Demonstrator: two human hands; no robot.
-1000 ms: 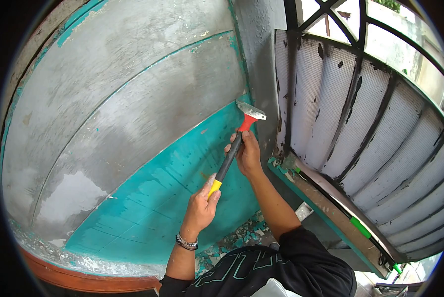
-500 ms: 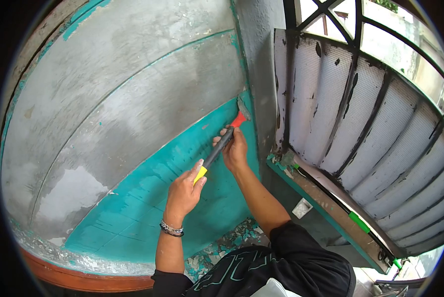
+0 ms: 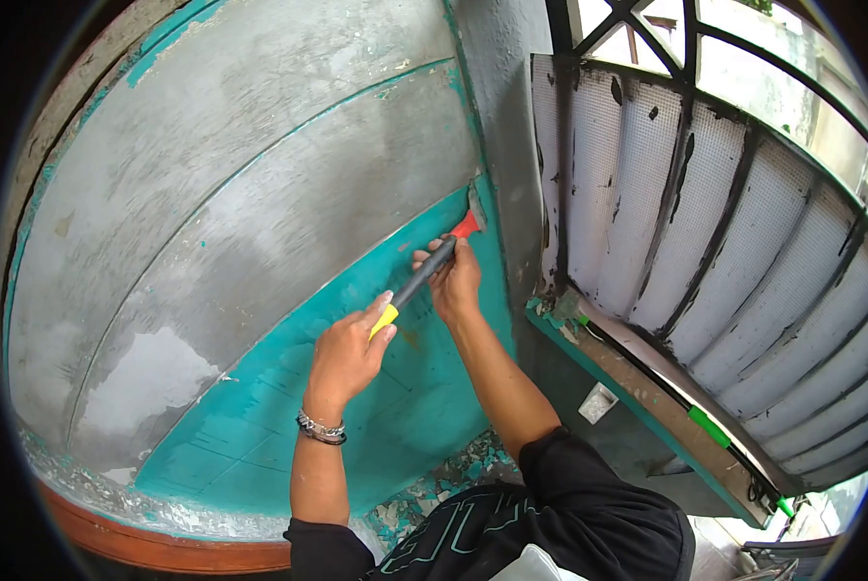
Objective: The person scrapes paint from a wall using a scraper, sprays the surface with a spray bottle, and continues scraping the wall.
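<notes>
Both of my hands grip a long-handled scraper (image 3: pixel 422 279) with a black shaft, a red head and a yellow handle end. My left hand (image 3: pixel 345 356), with bracelets at the wrist, is closed round the yellow end. Farther up, my right hand (image 3: pixel 456 284) wraps the shaft just below the red head. The metal blade lies at the upper right corner of the teal painted band (image 3: pixel 289 416), close to the wall's corner; whether its edge touches is hard to tell. Above the band, the wall (image 3: pixel 259 203) is bare grey with teal traces.
Paint flakes (image 3: pixel 419 489) lie heaped at the wall's foot. To the right is a ledge (image 3: pixel 637 378) carrying a black and green rod (image 3: pixel 710 426), below a metal grille (image 3: pixel 685 203) with mesh sheeting. A brown curved edge (image 3: pixel 163 547) runs along the lower left.
Both hands and the scraper have shifted slightly up and left in view. The blade has turned and now appears narrower. The grip is unchanged, and the whole view has moved a little.
</notes>
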